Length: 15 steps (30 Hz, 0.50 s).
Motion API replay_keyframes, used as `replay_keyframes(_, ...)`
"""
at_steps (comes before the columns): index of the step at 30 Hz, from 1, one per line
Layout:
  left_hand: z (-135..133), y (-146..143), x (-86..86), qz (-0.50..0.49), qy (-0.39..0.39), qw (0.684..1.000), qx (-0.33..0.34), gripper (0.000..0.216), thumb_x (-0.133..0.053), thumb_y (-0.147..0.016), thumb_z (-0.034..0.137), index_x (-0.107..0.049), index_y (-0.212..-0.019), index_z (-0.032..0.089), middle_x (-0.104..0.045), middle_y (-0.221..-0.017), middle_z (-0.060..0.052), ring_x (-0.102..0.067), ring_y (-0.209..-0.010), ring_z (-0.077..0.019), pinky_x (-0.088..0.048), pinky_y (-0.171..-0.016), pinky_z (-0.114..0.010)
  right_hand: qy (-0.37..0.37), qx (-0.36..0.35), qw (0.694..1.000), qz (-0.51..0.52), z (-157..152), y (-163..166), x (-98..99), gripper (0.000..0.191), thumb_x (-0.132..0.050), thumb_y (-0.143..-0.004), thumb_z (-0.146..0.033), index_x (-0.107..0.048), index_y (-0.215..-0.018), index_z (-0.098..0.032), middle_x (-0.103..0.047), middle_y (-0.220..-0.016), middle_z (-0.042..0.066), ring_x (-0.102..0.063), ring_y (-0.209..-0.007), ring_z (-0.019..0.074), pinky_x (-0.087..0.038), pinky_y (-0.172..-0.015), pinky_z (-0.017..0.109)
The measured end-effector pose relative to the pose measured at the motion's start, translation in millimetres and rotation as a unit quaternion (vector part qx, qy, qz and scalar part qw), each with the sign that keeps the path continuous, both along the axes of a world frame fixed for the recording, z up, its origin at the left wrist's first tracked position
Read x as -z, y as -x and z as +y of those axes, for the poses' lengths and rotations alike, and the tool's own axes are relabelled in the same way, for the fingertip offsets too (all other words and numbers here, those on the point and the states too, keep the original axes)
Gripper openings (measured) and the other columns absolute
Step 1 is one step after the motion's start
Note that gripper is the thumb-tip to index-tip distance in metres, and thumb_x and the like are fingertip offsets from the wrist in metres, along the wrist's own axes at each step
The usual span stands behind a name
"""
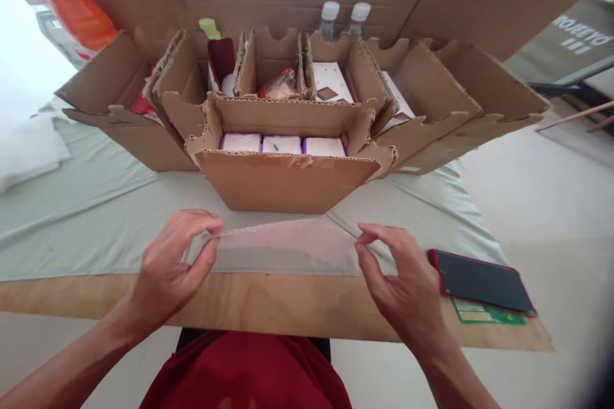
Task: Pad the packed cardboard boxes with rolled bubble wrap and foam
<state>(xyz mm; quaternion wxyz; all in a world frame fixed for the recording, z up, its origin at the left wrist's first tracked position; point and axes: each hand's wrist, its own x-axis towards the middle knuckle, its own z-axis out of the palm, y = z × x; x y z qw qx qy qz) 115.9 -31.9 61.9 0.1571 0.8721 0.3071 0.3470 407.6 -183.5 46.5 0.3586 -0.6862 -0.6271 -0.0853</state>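
Note:
A thin, see-through plastic sheet (292, 244) is stretched between my two hands above the table's front edge; whether it is a bag I cannot tell. My left hand (175, 262) pinches its left corner between thumb and fingers. At the opposite corner, my right hand (400, 275) pinches it the same way. Just beyond the sheet stands a low cardboard box (288, 182). Inside it sit white blocks with purple edges (281, 144), side by side.
Behind stand several cardboard bins, holding a red-and-clear packet (279, 84) and white boxes (330, 81) among other things. Two white-capped bottles (329, 20) rise at the back. At right, a red-cased phone (484, 282) lies over a green card (487, 313). Pale cloth (119, 217) covers the table.

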Motion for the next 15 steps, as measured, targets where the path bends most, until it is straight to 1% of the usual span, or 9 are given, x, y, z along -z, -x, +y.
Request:
replay_keyframes(2,-9,8,-14.6,-0.023,-0.052,0.998,0.036,0.026,-0.059,-0.089,0.001,-0.063,-0.101,0.023,-0.068,-0.097,-0.002,-0.067,-0.108,-0.0234,-0.054,-0.094,-0.04,-0.043,-0.029,0.999,-0.008,-5,7,-10.1,0.029,-0.06,-0.091,-0.002,-0.059,-0.11,-0.024,-0.068,-0.097,0.004,-0.066,-0.097,0.0215,-0.051,-0.089,0.037)
replay_keyframes(3,-14,12,-15.2,-0.019,-0.07,0.996,0.057,0.029,-0.06,-0.087,-0.002,-0.064,-0.1,0.023,-0.068,-0.099,-0.003,-0.066,-0.112,-0.025,-0.054,-0.096,-0.043,-0.052,-0.045,0.998,-0.015,-9,9,-9.6,0.029,-0.06,-0.089,0.001,-0.059,-0.104,-0.023,-0.068,-0.098,0.004,-0.066,-0.101,0.0223,-0.051,-0.091,0.039)
replay_keyframes(4,-20,16,-11.0,-0.007,-0.077,0.994,0.076,0.031,-0.06,-0.085,-0.004,-0.064,-0.099,0.023,-0.069,-0.1,-0.004,-0.065,-0.115,-0.0264,-0.053,-0.098,-0.045,-0.051,-0.06,0.997,-0.021,-13,11,-5.4,0.028,-0.06,-0.089,0.003,-0.059,-0.1,-0.023,-0.068,-0.098,0.005,-0.066,-0.104,0.0232,-0.051,-0.092,0.04)
replay_keyframes(5,-25,21,-2.5,0.007,-0.075,0.993,0.093,0.031,-0.059,-0.085,-0.005,-0.065,-0.099,0.022,-0.07,-0.101,-0.005,-0.064,-0.116,-0.0271,-0.053,-0.099,-0.046,-0.042,-0.071,0.996,-0.025,-18,12,2.0,0.026,-0.059,-0.089,0.003,-0.058,-0.097,-0.022,-0.068,-0.097,0.005,-0.065,-0.106,0.024,-0.051,-0.093,0.041)
replay_keyframes(8,-38,32,35.6,0.061,-0.023,0.989,0.134,0.033,-0.053,-0.084,-0.007,-0.066,-0.099,0.02,-0.073,-0.103,-0.007,-0.065,-0.117,-0.0273,-0.053,-0.103,-0.049,0.01,-0.074,0.996,-0.038,-37,8,31.7,0.022,-0.054,-0.092,0.0,-0.059,-0.093,-0.021,-0.071,-0.096,0.006,-0.066,-0.105,0.0247,-0.051,-0.087,0.04)
replay_keyframes(10,-41,37,56.2,0.085,0.01,0.986,0.143,0.039,-0.049,-0.083,-0.007,-0.066,-0.108,0.018,-0.073,-0.112,-0.011,-0.064,-0.121,-0.0283,-0.051,-0.107,-0.053,0.043,-0.06,0.996,-0.039,-51,3,45.6,0.021,-0.052,-0.093,-0.002,-0.061,-0.094,-0.021,-0.072,-0.097,0.006,-0.067,-0.104,0.0248,-0.051,-0.086,0.04)
replay_keyframes(12,-40,40,64.1,0.081,0.018,0.989,0.125,0.047,-0.049,-0.081,-0.007,-0.063,-0.119,0.017,-0.069,-0.121,-0.014,-0.062,-0.125,-0.0299,-0.048,-0.11,-0.057,0.053,-0.04,0.997,-0.027,-60,-2,48.0,0.021,-0.053,-0.093,-0.003,-0.063,-0.098,-0.021,-0.072,-0.101,0.007,-0.067,-0.104,0.0249,-0.052,-0.088,0.041)
replay_keyframes(14,-38,37,60.8,0.063,0.015,0.994,0.09,0.05,-0.05,-0.082,-0.007,-0.061,-0.123,0.018,-0.067,-0.124,-0.015,-0.06,-0.126,-0.0311,-0.047,-0.11,-0.059,0.044,-0.028,0.999,-0.009,-57,2,41.1,0.023,-0.056,-0.092,-0.003,-0.064,-0.104,-0.021,-0.071,-0.103,0.008,-0.067,-0.104,0.0248,-0.053,-0.09,0.041)
replay_keyframes(15,-38,33,57.1,0.055,0.013,0.996,0.076,0.049,-0.051,-0.082,-0.007,-0.061,-0.123,0.019,-0.066,-0.124,-0.015,-0.06,-0.126,-0.0311,-0.047,-0.109,-0.059,0.037,-0.034,0.999,-0.002,-50,10,36.2,0.026,-0.056,-0.092,-0.002,-0.065,-0.108,-0.02,-0.071,-0.105,0.008,-0.067,-0.105,0.0247,-0.052,-0.092,0.041)
